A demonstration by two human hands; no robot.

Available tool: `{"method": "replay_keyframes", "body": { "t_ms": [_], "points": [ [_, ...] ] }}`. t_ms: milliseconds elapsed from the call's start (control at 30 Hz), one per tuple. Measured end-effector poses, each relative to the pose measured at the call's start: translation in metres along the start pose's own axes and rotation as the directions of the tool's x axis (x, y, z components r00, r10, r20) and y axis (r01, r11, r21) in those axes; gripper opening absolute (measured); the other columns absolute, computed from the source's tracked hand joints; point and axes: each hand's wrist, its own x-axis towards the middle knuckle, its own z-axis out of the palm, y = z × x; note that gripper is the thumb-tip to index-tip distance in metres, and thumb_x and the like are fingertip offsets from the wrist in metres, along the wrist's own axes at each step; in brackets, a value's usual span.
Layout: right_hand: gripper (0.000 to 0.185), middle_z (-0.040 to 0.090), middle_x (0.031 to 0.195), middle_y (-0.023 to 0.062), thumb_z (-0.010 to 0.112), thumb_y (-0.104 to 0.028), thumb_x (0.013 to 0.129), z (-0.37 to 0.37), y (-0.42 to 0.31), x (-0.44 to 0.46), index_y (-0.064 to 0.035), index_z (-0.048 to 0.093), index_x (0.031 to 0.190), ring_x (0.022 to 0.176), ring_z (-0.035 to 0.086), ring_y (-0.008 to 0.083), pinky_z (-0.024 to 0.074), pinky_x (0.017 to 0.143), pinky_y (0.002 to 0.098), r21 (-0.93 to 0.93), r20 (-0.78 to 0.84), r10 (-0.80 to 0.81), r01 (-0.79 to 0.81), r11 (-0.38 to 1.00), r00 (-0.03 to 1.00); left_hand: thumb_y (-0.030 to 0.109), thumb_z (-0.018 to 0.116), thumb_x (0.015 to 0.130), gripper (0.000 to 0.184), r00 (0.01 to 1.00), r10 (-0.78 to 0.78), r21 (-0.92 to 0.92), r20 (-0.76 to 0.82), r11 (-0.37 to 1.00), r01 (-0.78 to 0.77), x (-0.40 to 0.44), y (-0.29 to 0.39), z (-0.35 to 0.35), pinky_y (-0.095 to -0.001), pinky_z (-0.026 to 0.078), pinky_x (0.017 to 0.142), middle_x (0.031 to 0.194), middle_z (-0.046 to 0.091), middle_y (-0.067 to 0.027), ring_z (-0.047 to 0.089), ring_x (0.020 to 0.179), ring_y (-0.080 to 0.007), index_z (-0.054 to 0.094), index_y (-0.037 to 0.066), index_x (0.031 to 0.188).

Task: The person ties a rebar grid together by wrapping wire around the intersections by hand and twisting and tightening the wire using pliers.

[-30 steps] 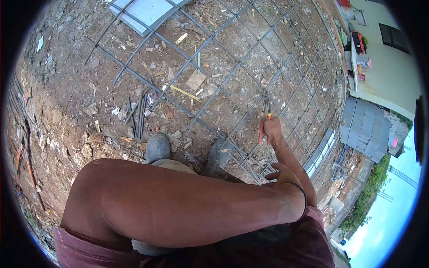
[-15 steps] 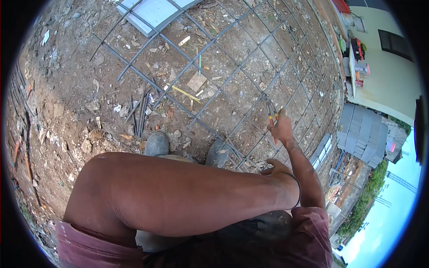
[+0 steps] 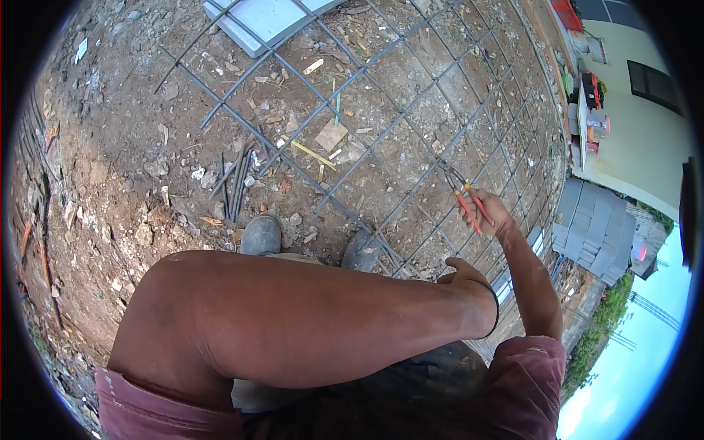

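My right hand (image 3: pixel 490 211) is wrapped around the red-and-yellow handles of a pair of end-cutting pincers (image 3: pixel 460 192). The pincers' dark jaws are at a crossing of bars in the steel rebar mesh (image 3: pixel 402 114); whether they grip a tie there is too small to tell. Lower down, my left hand (image 3: pixel 467 276) is over the near edge of the mesh. Its thumb and a finger show apart, the rest hidden by the hand itself, and I see nothing in it. A dark band circles the left wrist.
My boots (image 3: pixel 261 235) stand at the mesh's near edge. A pale panel (image 3: pixel 268 20) lies under its far corner. Short rebar pieces (image 3: pixel 236 180) and a wood strip (image 3: pixel 312 155) are on the dirt. Stacked grey blocks (image 3: pixel 592 229) stand on the right, near a building wall.
My right hand has shifted right, and the pincers' handles are swung further from the mesh crossing, more spread. The left hand stays nearly in place. The view has moved slightly.
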Motion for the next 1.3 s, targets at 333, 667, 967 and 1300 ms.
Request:
{"method": "replay_keyframes", "body": {
  "t_ms": [333, 667, 967, 1300],
  "points": [
    [0.059, 0.073, 0.092, 0.017, 0.069, -0.053, 0.095, 0.028, 0.004, 0.003, 0.0035, 0.064, 0.111, 0.07, 0.073, 0.0278, 0.0614, 0.065, 0.0427, -0.493, -0.303, -0.032, -0.128, 0.861, 0.952, 0.024, 0.084, 0.08, 0.056, 0.992, 0.047, -0.035, -0.121, 0.998, -0.051, -0.043, -0.004, -0.014, -0.0689, 0.041, 0.104, 0.139, 0.066, -0.0098, 0.062, 0.128, -0.0337, 0.07, 0.013, 0.133],
    [0.031, 0.071, 0.081, 0.0178, 0.061, -0.025, 0.097, 0.023, -0.006, -0.007, 0.0041, 0.067, 0.105, 0.075, 0.072, 0.0301, 0.0575, 0.07, 0.0431, -0.906, 0.143, -0.584, -0.132, -0.403, 0.799, 0.023, 0.084, 0.08, 0.053, 0.981, 0.062, -0.02, -0.182, 0.998, -0.066, -0.038, 0.005, -0.008, -0.0679, 0.041, 0.103, 0.137, 0.067, -0.011, 0.062, 0.128, -0.0352, 0.072, 0.013, 0.13],
    [0.035, 0.068, 0.074, 0.0139, 0.053, -0.031, 0.107, 0.055, 0.039, 0.01, 0.0019, 0.065, 0.1, 0.054, 0.066, 0.0232, 0.056, 0.05, 0.0337, -0.017, -0.19, -0.121, 0.12, 0.993, 0.974, 0.021, 0.079, 0.084, 0.042, 0.973, 0.068, -0.032, -0.223, 0.996, -0.077, -0.069, -0.011, -0.002, -0.0647, 0.047, 0.096, 0.13, 0.071, -0.0108, 0.066, 0.121, -0.0324, 0.075, 0.012, 0.124],
    [0.05, 0.061, 0.069, 0.0093, 0.047, -0.051, 0.107, 0.102, 0.095, 0.064, -0.0037, 0.058, 0.095, 0.048, 0.058, 0.0216, 0.0501, 0.041, 0.0377, -0.028, -0.417, -0.302, 0.32, 0.947, 0.857, 0.015, 0.074, 0.085, 0.029, 0.929, 0.121, 0.004, -0.35, 0.992, -0.128, -0.1, -0.017, 0.01, -0.0558, 0.055, 0.081, 0.113, 0.077, -0.009, 0.072, 0.106, -0.0304, 0.079, 0.009, 0.112]
  ]
}}
